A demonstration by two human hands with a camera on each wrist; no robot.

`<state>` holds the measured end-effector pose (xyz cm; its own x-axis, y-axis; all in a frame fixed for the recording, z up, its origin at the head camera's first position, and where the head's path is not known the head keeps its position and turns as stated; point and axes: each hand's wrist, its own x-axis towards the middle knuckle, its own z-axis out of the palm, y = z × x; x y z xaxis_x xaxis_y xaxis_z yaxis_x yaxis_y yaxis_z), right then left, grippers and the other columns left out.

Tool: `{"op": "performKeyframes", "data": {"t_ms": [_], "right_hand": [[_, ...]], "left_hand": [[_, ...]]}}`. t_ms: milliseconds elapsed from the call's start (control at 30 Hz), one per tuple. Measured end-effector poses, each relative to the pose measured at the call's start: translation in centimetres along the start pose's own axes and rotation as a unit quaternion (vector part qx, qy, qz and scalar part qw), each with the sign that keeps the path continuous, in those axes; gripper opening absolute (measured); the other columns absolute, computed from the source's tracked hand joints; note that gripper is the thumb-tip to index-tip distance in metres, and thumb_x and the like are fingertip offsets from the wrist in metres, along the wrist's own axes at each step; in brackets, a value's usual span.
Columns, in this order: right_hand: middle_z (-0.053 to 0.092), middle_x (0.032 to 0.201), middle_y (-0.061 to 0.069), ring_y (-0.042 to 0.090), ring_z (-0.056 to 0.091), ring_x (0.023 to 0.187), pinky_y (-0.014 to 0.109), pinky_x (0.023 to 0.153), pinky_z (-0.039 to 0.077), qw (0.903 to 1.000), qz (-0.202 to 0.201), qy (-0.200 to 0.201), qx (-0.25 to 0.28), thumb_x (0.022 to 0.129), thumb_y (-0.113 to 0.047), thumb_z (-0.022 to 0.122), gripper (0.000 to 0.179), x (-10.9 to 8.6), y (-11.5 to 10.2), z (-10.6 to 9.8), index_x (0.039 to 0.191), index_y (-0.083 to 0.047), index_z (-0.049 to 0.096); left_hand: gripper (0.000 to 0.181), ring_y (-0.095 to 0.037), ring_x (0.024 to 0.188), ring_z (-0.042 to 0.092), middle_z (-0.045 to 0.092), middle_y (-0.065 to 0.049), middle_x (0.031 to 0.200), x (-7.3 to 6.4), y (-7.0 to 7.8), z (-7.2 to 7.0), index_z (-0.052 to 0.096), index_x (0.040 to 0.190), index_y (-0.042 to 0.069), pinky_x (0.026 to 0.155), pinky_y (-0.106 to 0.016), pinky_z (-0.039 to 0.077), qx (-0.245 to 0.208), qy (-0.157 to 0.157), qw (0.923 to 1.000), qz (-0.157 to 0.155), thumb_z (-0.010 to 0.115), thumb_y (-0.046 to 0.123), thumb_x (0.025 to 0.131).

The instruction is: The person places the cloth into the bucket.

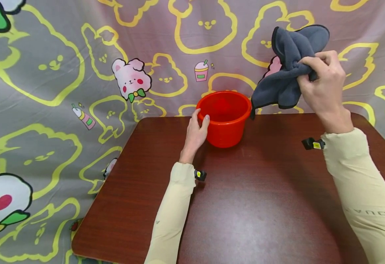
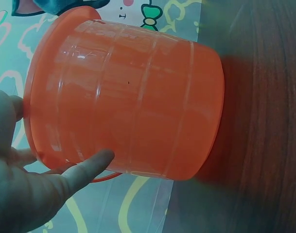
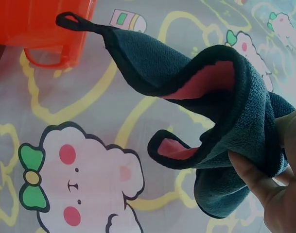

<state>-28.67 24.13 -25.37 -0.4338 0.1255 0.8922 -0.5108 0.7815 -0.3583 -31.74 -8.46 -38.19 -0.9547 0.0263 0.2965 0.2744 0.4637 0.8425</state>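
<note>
A red plastic bucket [image 1: 225, 134] stands upright near the far edge of the table. My left hand [image 1: 196, 132] is at its left rim, with the thumb and fingers spread and fairly straight along the outside; the left wrist view has the bucket [image 2: 133, 102] close beside these fingers. Up to the right, my right hand [image 1: 326, 82] pinches a bunched dark grey cloth [image 1: 286, 73] above table height. In the right wrist view the cloth [image 3: 250, 102] shows a black edging, a pinkish underside and a hanging loop at one corner. That corner dangles beside the bucket's right rim.
The brown wooden table [image 1: 245, 205] spreads under both arms. Behind it and to the left hangs a grey curtain [image 1: 57, 121] with yellow cartoon outlines, right against the table's far edge. A small handle [image 3: 45, 60] juts from the bucket's side.
</note>
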Motion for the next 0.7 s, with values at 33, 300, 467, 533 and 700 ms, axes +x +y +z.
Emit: {"op": "performKeyframes", "data": {"t_ms": [33, 300, 467, 533, 700], "right_hand": [[0.058, 0.104, 0.027, -0.007, 0.035, 0.094, 0.023, 0.082, 0.039, 1.0000, -0.004, 0.001, 0.000, 0.093, -0.011, 0.059, 0.019, 0.1, 0.0, 0.1, 0.100, 0.000, 0.073], [0.056, 0.103, 0.026, -0.010, 0.035, 0.096, 0.024, 0.083, 0.041, 0.9996, -0.020, 0.022, -0.001, 0.094, -0.015, 0.055, 0.023, 0.6, -1.0, 0.2, 0.100, -0.001, 0.072], [0.058, 0.098, 0.018, -0.006, 0.039, 0.097, 0.031, 0.086, 0.045, 0.9991, -0.008, 0.037, 0.019, 0.093, -0.015, 0.057, 0.022, 0.4, -1.3, 0.8, 0.101, -0.002, 0.073], [0.059, 0.098, 0.018, 0.000, 0.047, 0.096, 0.034, 0.087, 0.046, 0.9985, -0.006, 0.046, 0.028, 0.092, -0.015, 0.059, 0.021, 0.1, -1.4, 1.3, 0.100, -0.003, 0.074], [0.058, 0.106, 0.027, 0.034, 0.060, 0.094, 0.043, 0.087, 0.050, 0.9982, -0.029, 0.034, 0.041, 0.093, -0.014, 0.062, 0.016, -0.9, -2.1, 2.9, 0.097, -0.003, 0.074]], "left_hand": [[0.061, -0.025, 0.124, 0.049, 0.046, -0.010, 0.142, 0.0, 0.0, 0.0, 0.032, 0.151, 0.017, 0.110, -0.045, 0.042, -0.001, -0.001, 1.0000, 0.000, 0.049, 0.045, 0.099], [0.062, -0.027, 0.127, 0.048, 0.045, -0.009, 0.144, -0.1, 0.1, -0.2, 0.031, 0.151, 0.018, 0.110, -0.046, 0.042, -0.006, -0.007, 0.9999, -0.005, 0.049, 0.046, 0.099], [0.061, -0.027, 0.128, 0.048, 0.045, -0.009, 0.144, -0.1, 0.2, -0.2, 0.031, 0.151, 0.019, 0.111, -0.046, 0.041, -0.005, -0.007, 0.9999, -0.007, 0.049, 0.045, 0.099], [0.061, -0.025, 0.128, 0.048, 0.044, -0.009, 0.145, -0.1, 0.2, -0.2, 0.031, 0.151, 0.020, 0.111, -0.046, 0.041, -0.007, -0.009, 0.9999, -0.010, 0.049, 0.046, 0.099], [0.062, -0.025, 0.130, 0.048, 0.043, -0.008, 0.147, -0.1, 0.1, -0.1, 0.031, 0.152, 0.021, 0.111, -0.045, 0.041, -0.012, -0.009, 0.9998, -0.015, 0.050, 0.047, 0.099]]}}
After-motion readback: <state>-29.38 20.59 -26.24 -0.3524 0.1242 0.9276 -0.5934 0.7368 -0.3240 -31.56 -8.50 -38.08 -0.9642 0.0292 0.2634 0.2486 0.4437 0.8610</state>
